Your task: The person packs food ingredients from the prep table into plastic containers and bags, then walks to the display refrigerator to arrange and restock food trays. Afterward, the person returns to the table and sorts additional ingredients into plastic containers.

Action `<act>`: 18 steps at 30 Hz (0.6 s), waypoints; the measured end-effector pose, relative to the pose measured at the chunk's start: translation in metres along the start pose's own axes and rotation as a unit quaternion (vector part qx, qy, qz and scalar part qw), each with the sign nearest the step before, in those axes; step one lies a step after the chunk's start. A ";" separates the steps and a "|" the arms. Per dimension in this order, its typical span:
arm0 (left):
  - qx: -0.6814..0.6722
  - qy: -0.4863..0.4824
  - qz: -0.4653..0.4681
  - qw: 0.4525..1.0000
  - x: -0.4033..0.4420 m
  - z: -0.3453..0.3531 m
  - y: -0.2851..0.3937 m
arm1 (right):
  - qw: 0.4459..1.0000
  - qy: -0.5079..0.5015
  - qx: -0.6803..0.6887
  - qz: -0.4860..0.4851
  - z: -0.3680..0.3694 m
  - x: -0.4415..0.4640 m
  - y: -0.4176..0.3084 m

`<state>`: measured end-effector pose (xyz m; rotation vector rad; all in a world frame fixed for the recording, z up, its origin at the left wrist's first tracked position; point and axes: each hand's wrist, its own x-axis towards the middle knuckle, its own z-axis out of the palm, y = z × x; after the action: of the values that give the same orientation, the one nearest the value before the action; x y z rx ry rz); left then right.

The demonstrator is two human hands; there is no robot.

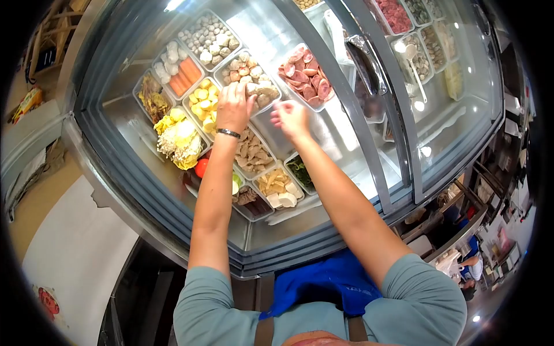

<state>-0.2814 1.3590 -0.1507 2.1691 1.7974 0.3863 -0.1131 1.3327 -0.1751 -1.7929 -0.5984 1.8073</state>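
Note:
My left hand [234, 109], with a dark bracelet at the wrist, lies over the near-left edge of a clear tub [218, 70] holding balls and a greyish lump. Its fingers are stretched out with the thumb apart; whether they press on the rim is hidden. My right hand [290, 119] hovers by that tub's near-right corner, fingers loosely bent and apart, with nothing visible in them. Yellow chunks [203, 104] fill the tub beside my left hand. Beyond my right hand stands a tub of sliced sausage [304, 76]. Pale grey-brown pieces [252, 153] sit below my left hand.
The metal-walled chiller has a grey frame [340, 98] and a dark handle [366, 64] on my right. Other tubs hold orange sticks [186, 76], enoki mushrooms [180, 144], white blocks [283, 199] and leafy greens [300, 172]. A ladle [412, 63] rests in a tub farther right.

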 end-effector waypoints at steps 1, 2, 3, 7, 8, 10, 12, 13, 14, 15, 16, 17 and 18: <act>0.010 -0.008 -0.009 1.000 -0.001 0.000 0.002 | 0.985 0.143 -0.069 -0.074 -0.008 -0.001 0.000; 0.020 -0.016 -0.017 1.000 0.000 0.000 0.004 | 0.936 0.285 -0.161 -0.132 -0.021 0.000 0.000; 0.028 -0.024 -0.025 0.999 0.000 0.000 0.006 | 0.913 0.349 -0.176 -0.118 -0.027 -0.008 -0.020; -0.011 -0.007 -0.033 0.999 -0.001 -0.010 0.007 | 0.844 0.462 -0.229 -0.145 -0.064 0.014 -0.030; -0.037 0.013 -0.038 0.999 0.002 -0.009 0.007 | 0.845 0.463 -0.229 -0.143 -0.069 0.019 -0.027; -0.028 -0.019 -0.023 0.999 0.005 -0.012 0.006 | 0.872 0.424 -0.214 -0.114 -0.080 0.038 -0.020; -0.018 -0.051 -0.009 0.998 0.007 -0.016 0.006 | 0.894 0.397 -0.200 -0.063 -0.080 0.020 -0.043; -0.023 -0.046 -0.001 0.999 0.008 -0.017 0.007 | 0.903 0.383 -0.192 -0.037 -0.084 0.024 -0.036; -0.028 -0.039 0.008 0.999 0.009 -0.018 0.008 | 0.911 0.370 -0.184 -0.011 -0.088 0.027 -0.029; -0.028 -0.040 0.009 0.999 0.010 -0.017 0.008 | 0.952 0.303 -0.050 0.001 -0.100 0.055 0.013; -0.037 -0.036 0.002 0.999 0.010 -0.016 0.008 | 0.964 0.265 0.018 0.004 -0.103 0.060 0.024; -0.046 -0.033 -0.005 0.998 0.011 -0.016 0.010 | 0.970 0.228 0.085 0.013 -0.102 0.058 0.024; -0.047 -0.032 -0.006 0.998 0.012 -0.017 0.011 | 0.972 0.201 0.119 -0.009 -0.102 0.049 0.027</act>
<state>-0.2756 1.3694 -0.1309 2.0832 1.7216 0.3848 -0.0127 1.3385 -0.2330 -1.8998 -0.2262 1.3756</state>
